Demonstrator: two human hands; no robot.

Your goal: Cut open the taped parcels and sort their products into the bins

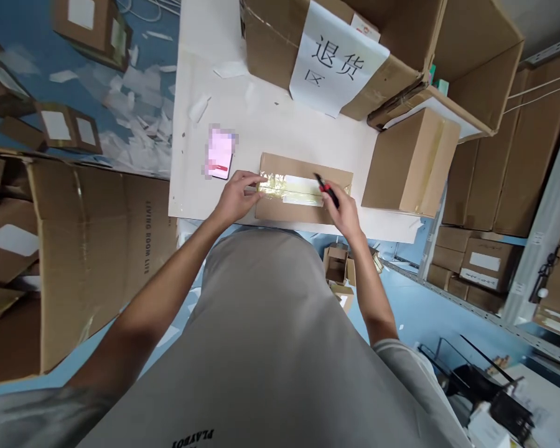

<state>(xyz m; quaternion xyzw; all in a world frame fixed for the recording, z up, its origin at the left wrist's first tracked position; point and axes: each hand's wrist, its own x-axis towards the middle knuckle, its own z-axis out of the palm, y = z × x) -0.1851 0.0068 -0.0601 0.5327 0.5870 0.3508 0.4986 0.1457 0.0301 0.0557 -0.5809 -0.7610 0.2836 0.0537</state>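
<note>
A long, flat cardboard box [303,214] lies on the white table, with clear tape and a white label along its top. My left hand [237,196] grips the box's left end, fingers and thumb bent against its edge. In my right hand [344,211], closed around the handle, is a red and black utility knife [326,188]. The knife is held over the right part of the box top, near the label. Whether its blade touches the tape I cannot tell.
A phone [220,154] lies left of the box on the white table [242,118]. Right of it stands a closed carton [396,165]. Large open cartons [270,43] line the table's back. Boxes and paper scraps [140,118] litter the blue floor to the left.
</note>
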